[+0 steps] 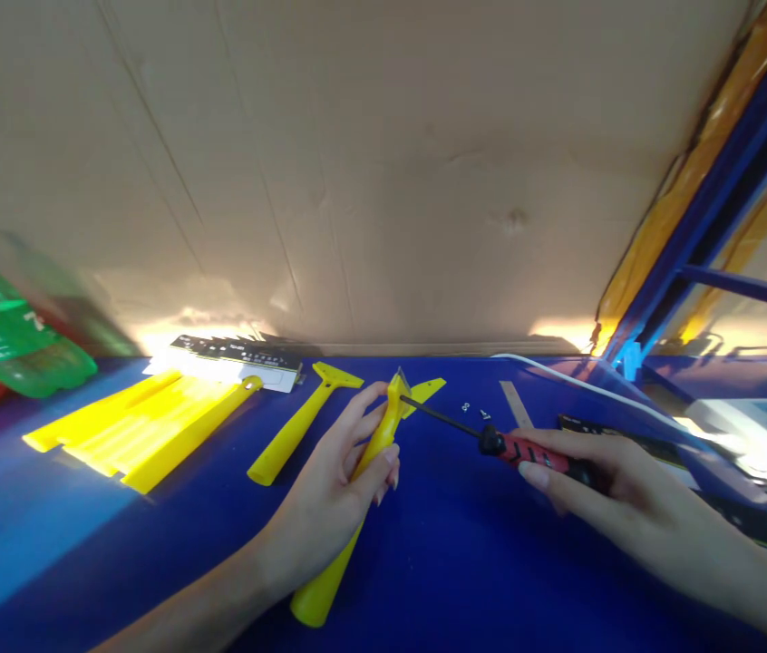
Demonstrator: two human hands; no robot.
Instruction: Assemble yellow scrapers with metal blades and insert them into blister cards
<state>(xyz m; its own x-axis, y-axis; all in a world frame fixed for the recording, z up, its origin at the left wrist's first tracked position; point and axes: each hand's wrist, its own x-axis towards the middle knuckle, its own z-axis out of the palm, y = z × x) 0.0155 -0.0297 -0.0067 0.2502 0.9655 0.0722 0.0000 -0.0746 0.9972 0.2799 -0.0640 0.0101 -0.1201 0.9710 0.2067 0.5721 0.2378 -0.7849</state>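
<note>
My left hand (346,467) is wrapped round the handle of a yellow scraper (329,580), its head raised and tilted. In my right hand (621,490) is a screwdriver (537,453) with a red and black handle. Its dark shaft points left, and the tip meets the scraper's head. Behind that head lies a yellow flat piece (430,392), partly hidden. Small screws (485,414) rest on the blue surface beyond the shaft, near a thin metal blade (515,404). Another yellow scraper (295,431) lies to the left of my left hand.
Several yellow handles (172,417) lie side by side at the left, with black and white printed cards (237,358) behind them. A green bottle (13,331) lies at far left. A white cable (580,385) crosses the back right, near a blue metal frame (703,199). Cardboard (383,181) stands behind.
</note>
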